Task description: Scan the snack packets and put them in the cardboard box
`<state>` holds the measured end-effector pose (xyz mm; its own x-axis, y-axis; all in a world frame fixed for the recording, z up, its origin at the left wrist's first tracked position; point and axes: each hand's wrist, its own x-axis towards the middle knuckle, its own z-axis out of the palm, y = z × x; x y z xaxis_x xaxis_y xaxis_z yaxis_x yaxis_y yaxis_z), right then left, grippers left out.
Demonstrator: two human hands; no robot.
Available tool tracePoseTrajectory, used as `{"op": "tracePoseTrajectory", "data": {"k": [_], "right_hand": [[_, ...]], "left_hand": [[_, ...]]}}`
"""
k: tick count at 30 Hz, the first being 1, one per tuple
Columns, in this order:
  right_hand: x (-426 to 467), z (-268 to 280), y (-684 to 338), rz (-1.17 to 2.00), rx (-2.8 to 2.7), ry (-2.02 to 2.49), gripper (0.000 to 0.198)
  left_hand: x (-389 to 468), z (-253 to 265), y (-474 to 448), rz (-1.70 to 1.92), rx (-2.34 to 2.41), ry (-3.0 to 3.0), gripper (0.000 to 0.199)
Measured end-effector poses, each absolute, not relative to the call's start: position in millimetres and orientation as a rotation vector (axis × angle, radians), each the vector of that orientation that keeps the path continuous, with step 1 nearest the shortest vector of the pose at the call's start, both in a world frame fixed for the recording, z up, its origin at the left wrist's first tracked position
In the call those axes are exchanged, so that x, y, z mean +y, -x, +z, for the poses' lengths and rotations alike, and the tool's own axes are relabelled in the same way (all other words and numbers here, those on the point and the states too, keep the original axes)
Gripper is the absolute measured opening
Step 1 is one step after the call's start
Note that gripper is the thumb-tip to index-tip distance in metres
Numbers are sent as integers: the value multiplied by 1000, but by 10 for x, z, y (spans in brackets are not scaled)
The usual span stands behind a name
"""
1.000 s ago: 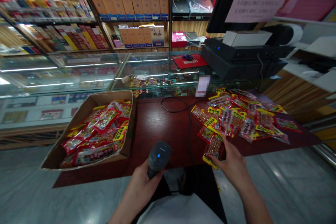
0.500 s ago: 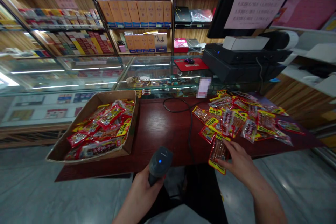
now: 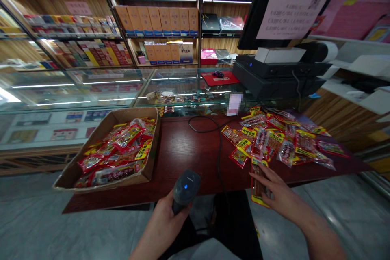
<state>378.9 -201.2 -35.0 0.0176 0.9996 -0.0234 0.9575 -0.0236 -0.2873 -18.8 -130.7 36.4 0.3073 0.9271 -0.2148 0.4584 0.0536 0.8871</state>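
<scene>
My left hand (image 3: 166, 217) is wrapped round the handle of a dark barcode scanner (image 3: 186, 187), which shows a small blue light. The scanner is held over the front edge of the brown table. My right hand (image 3: 276, 189) grips a snack packet (image 3: 258, 185) with a yellow and red border and brown sticks showing inside. That packet reaches past the table's front edge, partly covered by my fingers. Just beyond it lies a loose pile of similar snack packets (image 3: 274, 140). More red and yellow packets (image 3: 128, 136) fill an open cardboard box (image 3: 154, 146) on the left.
A black cable (image 3: 219, 150) runs across the table (image 3: 185, 142). Behind stand a glass counter (image 3: 170, 83), a red mouse mat (image 3: 210, 79) with a mouse, and a monitor (image 3: 251, 16) with a paper sheet on it. Shelves of boxed goods (image 3: 155, 20) line the back.
My right hand and the snack packet have shifted slightly right and towards me, and the packet has turned a little. The scanner in my left hand has hardly moved. The camera view has tilted slightly.
</scene>
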Motion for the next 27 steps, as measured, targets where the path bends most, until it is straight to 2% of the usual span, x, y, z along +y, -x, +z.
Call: {"op": "tracePoseTrajectory", "data": {"k": [5,9,10,14,18,20,27], "right_hand": [[-1935,-204,-3910,322,-2093,2094,54],[-1841,-144,-3935,154,-2111,2099,19],[-1845,-136,-3951,164,-2104,2085,15],[-1910,-30,-4010,546,-1857,1992,18],[-1607,212,-3690,528,-1461,1828,23],[-1240,272,-3329,647,-1446,1667,31],[-238,-194,-2246,930,-1228,1433,33]], "left_hand": [[-1314,392,184,593,1310,-1581,16],[-1303,420,191,601,1338,-1578,15],[-1302,424,194,606,1345,-1573,14],[-1303,443,214,616,1370,-1547,13],[-1298,513,216,621,1411,-1519,16],[-1294,570,206,626,1418,-1511,16],[-1233,685,252,669,1486,-1396,27]]}}
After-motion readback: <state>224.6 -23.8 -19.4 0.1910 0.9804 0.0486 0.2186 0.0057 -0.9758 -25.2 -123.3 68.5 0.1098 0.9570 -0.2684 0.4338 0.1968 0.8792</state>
